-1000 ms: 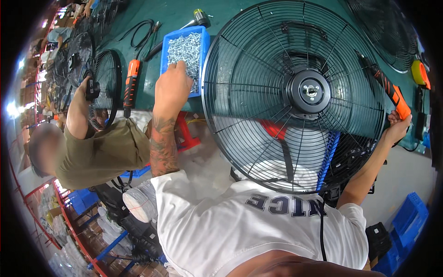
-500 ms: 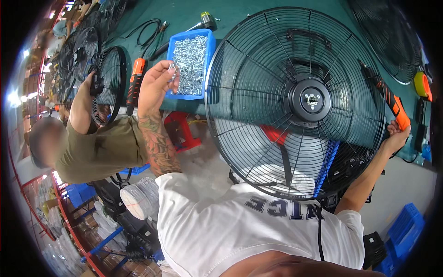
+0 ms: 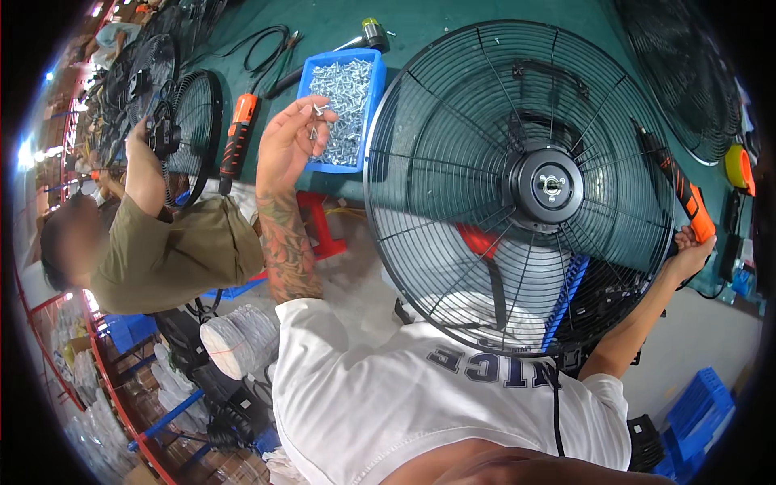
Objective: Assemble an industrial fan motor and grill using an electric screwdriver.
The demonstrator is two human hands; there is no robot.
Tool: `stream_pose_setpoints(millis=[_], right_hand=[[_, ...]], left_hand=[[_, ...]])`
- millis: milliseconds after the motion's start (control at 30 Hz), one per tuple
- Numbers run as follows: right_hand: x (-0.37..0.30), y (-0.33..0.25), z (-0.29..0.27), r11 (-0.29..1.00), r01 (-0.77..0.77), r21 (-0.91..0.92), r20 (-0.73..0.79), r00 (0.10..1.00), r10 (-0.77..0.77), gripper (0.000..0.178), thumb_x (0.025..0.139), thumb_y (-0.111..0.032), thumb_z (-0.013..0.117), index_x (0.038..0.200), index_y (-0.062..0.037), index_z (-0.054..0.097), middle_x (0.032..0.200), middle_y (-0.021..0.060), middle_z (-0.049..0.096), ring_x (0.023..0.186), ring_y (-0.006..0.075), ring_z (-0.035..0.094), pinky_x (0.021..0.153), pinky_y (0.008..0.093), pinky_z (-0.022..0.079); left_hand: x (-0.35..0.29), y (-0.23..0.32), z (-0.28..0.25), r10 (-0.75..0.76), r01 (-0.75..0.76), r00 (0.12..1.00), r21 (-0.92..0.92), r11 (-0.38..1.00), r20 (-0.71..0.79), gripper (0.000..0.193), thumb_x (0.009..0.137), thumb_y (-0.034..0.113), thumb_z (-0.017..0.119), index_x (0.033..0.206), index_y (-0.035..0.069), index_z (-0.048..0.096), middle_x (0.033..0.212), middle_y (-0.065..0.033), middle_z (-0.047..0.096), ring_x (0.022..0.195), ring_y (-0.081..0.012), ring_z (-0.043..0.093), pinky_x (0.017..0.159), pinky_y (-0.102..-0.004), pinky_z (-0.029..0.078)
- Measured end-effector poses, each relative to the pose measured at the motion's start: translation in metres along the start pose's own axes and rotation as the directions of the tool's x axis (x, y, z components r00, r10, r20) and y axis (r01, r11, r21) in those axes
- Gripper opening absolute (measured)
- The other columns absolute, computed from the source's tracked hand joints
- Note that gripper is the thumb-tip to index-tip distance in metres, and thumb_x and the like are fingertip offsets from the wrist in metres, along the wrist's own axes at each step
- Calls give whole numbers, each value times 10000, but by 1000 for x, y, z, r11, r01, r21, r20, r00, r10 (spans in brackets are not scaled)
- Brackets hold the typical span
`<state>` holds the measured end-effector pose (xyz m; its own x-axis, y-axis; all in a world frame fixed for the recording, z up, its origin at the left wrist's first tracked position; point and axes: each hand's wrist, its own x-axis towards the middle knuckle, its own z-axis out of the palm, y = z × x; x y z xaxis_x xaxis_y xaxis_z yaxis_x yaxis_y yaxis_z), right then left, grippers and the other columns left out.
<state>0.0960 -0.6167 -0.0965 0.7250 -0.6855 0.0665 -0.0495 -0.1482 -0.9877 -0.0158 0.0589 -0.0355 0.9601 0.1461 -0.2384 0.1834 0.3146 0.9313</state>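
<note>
My left hand (image 3: 293, 139) is closed, pinching a few silver screws (image 3: 317, 111) between thumb and fingers. It hovers at the left rim of a blue bin (image 3: 375, 101) full of loose screws (image 3: 347, 93). At the right, my right hand (image 3: 691, 252) is wrapped round the near orange end of an orange and black power screwdriver (image 3: 697, 212). The tool's tip points away from me, beside a large round black wire fan guard (image 3: 436, 267). A black round hub (image 3: 550, 184) with a short shaft sits inside that guard, which stands between my arms.
Another orange and black screwdriver (image 3: 241, 125) lies left of the bin on the green table (image 3: 436, 36). Behind the bin lies a yellow-green and black tool (image 3: 372, 34). A co-worker (image 3: 170, 259) handles another fan (image 3: 194, 137) at the left. More guards (image 3: 687, 81) lie far right.
My left hand has shifted slightly right and turned its fingers, with screws still pinched. My right hand keeps its hold on the screwdriver. The view has shifted a little.
</note>
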Motion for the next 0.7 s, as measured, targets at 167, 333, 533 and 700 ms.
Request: stream_pose_setpoints(millis=[167, 333, 533, 700], right_hand=[[3, 2, -9, 1000, 19, 9, 9, 1000, -20, 573, 1060, -480, 353, 1105, 25, 621, 833, 114, 664, 636, 160, 608, 610, 249, 471], [12, -7, -17, 983, 177, -40, -100, 978, -180, 620, 1054, -489, 340, 1165, 48, 629, 1034, 181, 705, 883, 269, 709, 765, 358, 557], [26, -90, -11, 817, 569, 92, -217, 813, -541, 586, 1054, -461, 387, 1165, 65, 621, 1020, 163, 709, 927, 243, 700, 762, 324, 571], [79, -82, 21, 767, 499, 403, -88, 856, -510, 567, 1041, -475, 404, 1133, 55, 583, 1056, 178, 674, 942, 312, 684, 916, 446, 572]], left_hand=[[-1, -1, 10, 42, -40, 998, 44, 998, -37, 358, 1051, 187, 478, 1288, -67, 567, 1046, -159, 687, 690, -128, 565, 553, -230, 449], [-4, -3, 3, 61, -56, 993, 50, 997, -105, 385, 1062, 227, 470, 1282, -71, 578, 1013, -149, 699, 675, -127, 572, 532, -227, 433], [-6, 4, 16, 20, -6, 991, 107, 994, -131, 429, 1071, 333, 462, 1207, -43, 619, 900, -113, 700, 659, -107, 576, 518, -197, 392], [-1, -6, 10, 68, -59, 993, 87, 994, -99, 388, 1056, 289, 464, 1202, -35, 620, 891, -90, 680, 676, -94, 555, 528, -191, 380]])
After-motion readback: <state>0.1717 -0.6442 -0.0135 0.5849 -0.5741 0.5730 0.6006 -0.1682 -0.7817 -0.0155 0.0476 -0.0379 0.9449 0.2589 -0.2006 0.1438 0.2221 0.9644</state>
